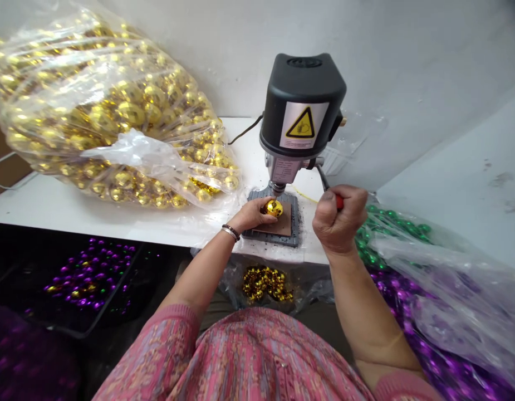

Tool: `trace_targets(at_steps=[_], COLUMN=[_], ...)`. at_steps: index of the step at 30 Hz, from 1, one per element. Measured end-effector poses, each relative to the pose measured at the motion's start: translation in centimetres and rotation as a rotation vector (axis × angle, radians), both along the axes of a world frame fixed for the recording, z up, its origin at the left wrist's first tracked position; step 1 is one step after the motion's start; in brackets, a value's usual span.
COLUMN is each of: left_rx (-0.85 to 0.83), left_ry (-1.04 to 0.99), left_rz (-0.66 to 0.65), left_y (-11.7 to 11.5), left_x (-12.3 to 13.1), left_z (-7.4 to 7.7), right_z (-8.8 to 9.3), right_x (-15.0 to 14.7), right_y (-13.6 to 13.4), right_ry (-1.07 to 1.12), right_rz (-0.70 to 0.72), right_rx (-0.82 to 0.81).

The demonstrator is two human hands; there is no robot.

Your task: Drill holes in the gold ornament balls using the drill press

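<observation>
Hands are closed: the left hand [253,214] grips a glossy gold ball [274,208] on a black benchtop drill press [303,100], the right hand [336,220] clenches its red-handled lever [338,201]; white tabletop [73,209], white wall [407,55].

- Left hand [253,216] cups a shiny gold ball [274,208], pressing it onto a brown pad [280,224] on the base of a bench drill [301,106]; a metal bangle [231,232] circles the wrist.
- Right hand [339,218] is clenched around the red grip of the drill's feed lever [338,201].
- Beyond the left hand: a clear plastic bag of gold balls [107,111], on a white table [115,214].
- Below, between the hands: a heap of gold balls [266,283] on clear plastic.
- Right of the right hand: a clear plastic bag of green and purple balls [407,267].
- Below and left of the left hand: a black tray of purple balls [88,275].
</observation>
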State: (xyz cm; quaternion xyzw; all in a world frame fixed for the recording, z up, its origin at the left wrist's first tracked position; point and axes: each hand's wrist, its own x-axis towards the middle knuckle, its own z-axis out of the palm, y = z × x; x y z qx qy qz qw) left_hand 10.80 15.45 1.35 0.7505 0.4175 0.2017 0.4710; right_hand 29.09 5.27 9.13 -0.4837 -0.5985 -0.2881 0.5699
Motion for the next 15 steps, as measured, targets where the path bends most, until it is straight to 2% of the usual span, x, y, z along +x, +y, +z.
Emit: trace_targets(at_steps=[3, 10, 12, 15], left_rx=[-0.021, -0.034, -0.025, 0.004], left_ry=[-0.040, -0.070, -0.058, -0.019], left_rz=[-0.006, -0.011, 0.001, 0.040], left_y=[0.1, 0.1, -0.1, -0.5], left_x=[0.0, 0.1, 0.2, 0.3], left_z=[-0.4, -0.6, -0.5, -0.4], right_z=[-0.5, -1.7, -0.9, 1.7], right_x=[-0.3, -0.8, -0.8, -0.6], right_y=[0.3, 0.3, 0.4, 1.2], right_ry=[0.038, 0.078, 0.116, 0.244], right_rz=[-0.014, 0.051, 0.038, 0.019], right_rx=[0.047, 0.070, 0.074, 0.019])
